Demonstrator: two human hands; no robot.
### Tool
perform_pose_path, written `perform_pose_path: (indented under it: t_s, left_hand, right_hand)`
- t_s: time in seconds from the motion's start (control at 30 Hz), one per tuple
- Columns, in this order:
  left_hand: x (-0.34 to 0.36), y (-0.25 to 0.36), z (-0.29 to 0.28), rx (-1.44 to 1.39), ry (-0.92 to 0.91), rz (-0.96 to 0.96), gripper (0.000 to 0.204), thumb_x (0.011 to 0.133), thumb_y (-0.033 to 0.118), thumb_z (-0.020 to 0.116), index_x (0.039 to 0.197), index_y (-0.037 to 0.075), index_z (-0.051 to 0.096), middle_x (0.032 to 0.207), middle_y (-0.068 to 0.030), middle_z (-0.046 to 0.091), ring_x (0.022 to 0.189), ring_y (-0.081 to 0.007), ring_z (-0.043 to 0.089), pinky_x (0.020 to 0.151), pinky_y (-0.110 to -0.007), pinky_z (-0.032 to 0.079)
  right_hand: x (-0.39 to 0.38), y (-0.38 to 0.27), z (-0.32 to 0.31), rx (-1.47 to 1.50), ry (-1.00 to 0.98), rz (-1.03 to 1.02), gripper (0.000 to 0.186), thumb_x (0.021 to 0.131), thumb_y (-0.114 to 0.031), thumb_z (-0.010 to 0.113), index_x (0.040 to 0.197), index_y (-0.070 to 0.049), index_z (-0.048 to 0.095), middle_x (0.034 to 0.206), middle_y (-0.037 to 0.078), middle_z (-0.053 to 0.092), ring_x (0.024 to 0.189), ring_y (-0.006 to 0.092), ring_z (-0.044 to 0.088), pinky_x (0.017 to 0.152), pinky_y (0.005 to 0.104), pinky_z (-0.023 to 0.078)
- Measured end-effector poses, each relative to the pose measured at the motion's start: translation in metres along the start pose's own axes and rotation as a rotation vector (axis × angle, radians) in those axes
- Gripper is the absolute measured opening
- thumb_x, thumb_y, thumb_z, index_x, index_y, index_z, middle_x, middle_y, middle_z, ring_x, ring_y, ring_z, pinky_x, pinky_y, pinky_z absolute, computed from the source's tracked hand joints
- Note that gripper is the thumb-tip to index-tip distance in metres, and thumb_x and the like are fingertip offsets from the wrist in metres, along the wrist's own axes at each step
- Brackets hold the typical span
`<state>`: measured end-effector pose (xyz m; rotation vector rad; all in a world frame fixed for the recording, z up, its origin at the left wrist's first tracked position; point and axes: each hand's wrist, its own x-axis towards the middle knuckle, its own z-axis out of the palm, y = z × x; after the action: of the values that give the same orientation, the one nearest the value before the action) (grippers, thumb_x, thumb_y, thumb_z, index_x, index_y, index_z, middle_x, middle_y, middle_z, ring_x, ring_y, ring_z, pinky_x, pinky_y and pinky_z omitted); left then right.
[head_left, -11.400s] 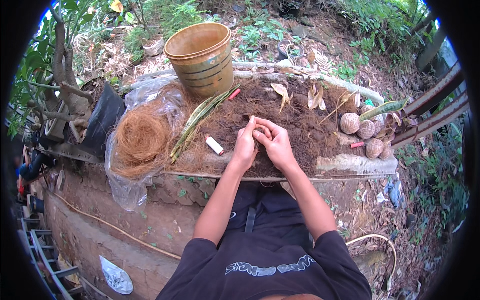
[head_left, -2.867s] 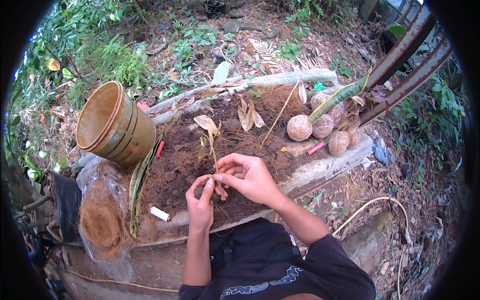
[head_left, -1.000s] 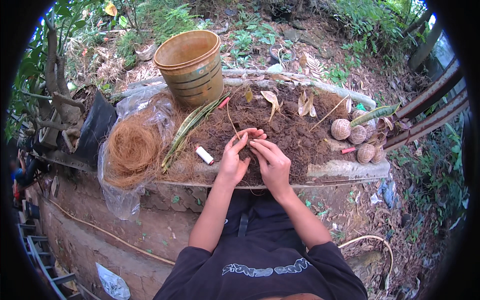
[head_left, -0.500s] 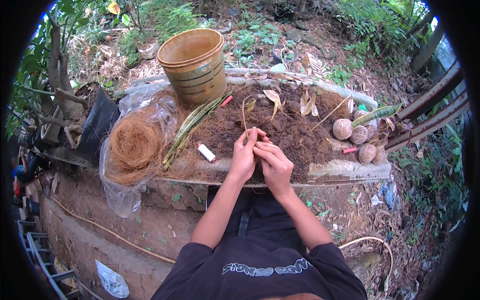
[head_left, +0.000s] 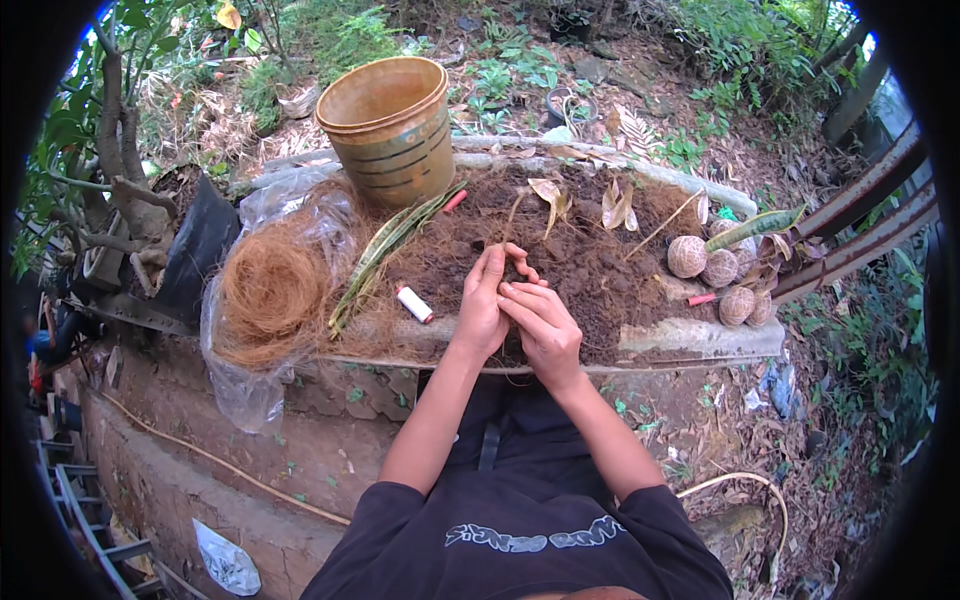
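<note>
Both my hands are drawn together over the dark soil (head_left: 580,255) on the slab in front of me. From the tips of my left hand (head_left: 484,305) rises a thin brown plant stem (head_left: 514,214), and that hand is closed around its base. My right hand (head_left: 546,325) presses against the left, its fingers curled inward; whatever lies between the palms is hidden. Just left of my hands lies a white spool of thread (head_left: 413,304). Dry curled leaves (head_left: 550,203) rest on the soil beyond my fingers.
To the left, brown coconut fibre (head_left: 272,290) sits on clear plastic, beside long green leaves (head_left: 390,245). A tan bucket (head_left: 392,140) stands behind. At right are several thread-wrapped balls (head_left: 686,257), a red-handled tool (head_left: 703,299) and rusty metal bars (head_left: 860,240).
The stem has shifted slightly right and now leans that way instead of curving upright. My hands have drawn closer around it, the fingers more cupped.
</note>
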<state>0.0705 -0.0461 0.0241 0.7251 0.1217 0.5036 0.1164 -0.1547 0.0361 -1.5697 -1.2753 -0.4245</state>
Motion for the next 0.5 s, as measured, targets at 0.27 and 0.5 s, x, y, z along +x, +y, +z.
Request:
perform_pose_path:
  t_s: [0.27, 0.5]
  left_hand:
    - [0.002, 0.004, 0.007, -0.095, -0.026, 0.164, 0.023, 0.105, 0.026, 0.048, 0.12, 0.008, 0.051, 0.095, -0.0025, 0.049, 0.095, -0.0164, 0.055, 0.096, -0.039, 0.051]
    - [0.003, 0.004, 0.008, -0.052, -0.066, 0.161, 0.023, 0.106, 0.022, 0.047, 0.123, 0.008, 0.05, 0.095, -0.0032, 0.049, 0.096, -0.018, 0.054, 0.096, -0.039, 0.051]
  right_hand:
    - [0.014, 0.023, -0.005, 0.05, -0.023, -0.061, 0.034, 0.072, 0.002, 0.071, 0.104, -0.006, 0.075, 0.092, 0.006, 0.067, 0.088, 0.0229, 0.068, 0.081, 0.0336, 0.058]
    - [0.007, 0.012, 0.001, 0.089, 0.045, 0.089, 0.03, 0.078, 0.002, 0.073, 0.106, -0.007, 0.076, 0.096, 0.009, 0.069, 0.086, 0.0226, 0.07, 0.077, 0.0317, 0.059]
